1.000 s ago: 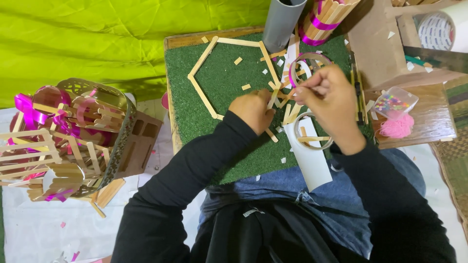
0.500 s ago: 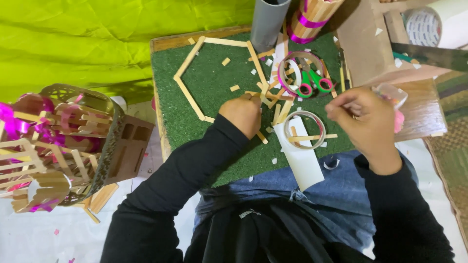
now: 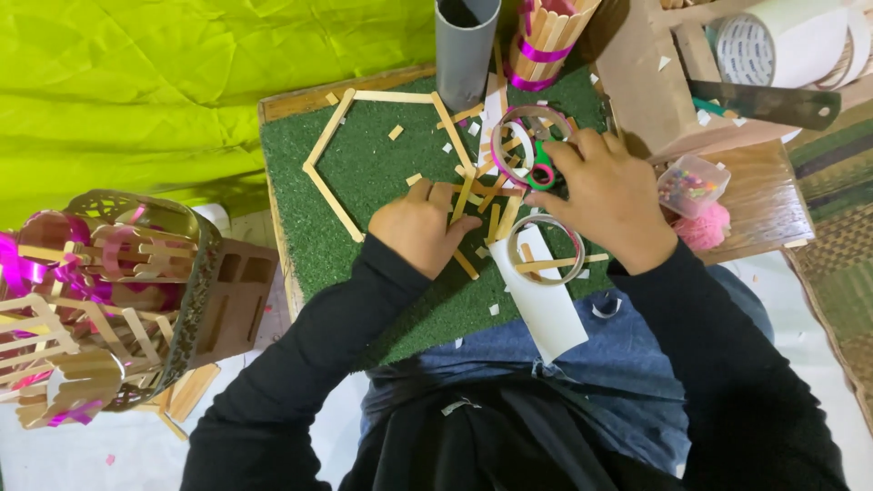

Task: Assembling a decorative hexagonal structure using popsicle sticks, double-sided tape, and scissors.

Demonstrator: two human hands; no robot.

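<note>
Green artificial-turf board (image 3: 382, 173) resting across the person's lap serves as the worktop, littered with wood offcuts and paper scraps. Nearest the body, a white paper tube (image 3: 546, 305) lies on the turf with a clear tape ring (image 3: 546, 247) on its upper end. Just above that, the left hand (image 3: 420, 227) lies knuckles up with curled fingers pressing on a loose heap of flat wooden craft sticks (image 3: 491, 205); whether it pinches one cannot be told. The right hand (image 3: 605, 195), which half a second ago hovered off to the right above the tube, has come back over the board and now reaches with spread fingers onto the green-handled scissors (image 3: 543, 168) beside a pink-edged tape ring (image 3: 523, 136), touching but not yet gripping them. That return suggests cutting is at hand. Farther out lie a half-built hexagon of wooden sticks (image 3: 350, 136), a grey tube (image 3: 466, 45) and a ribbon-bound stick bundle (image 3: 546, 41).
</note>
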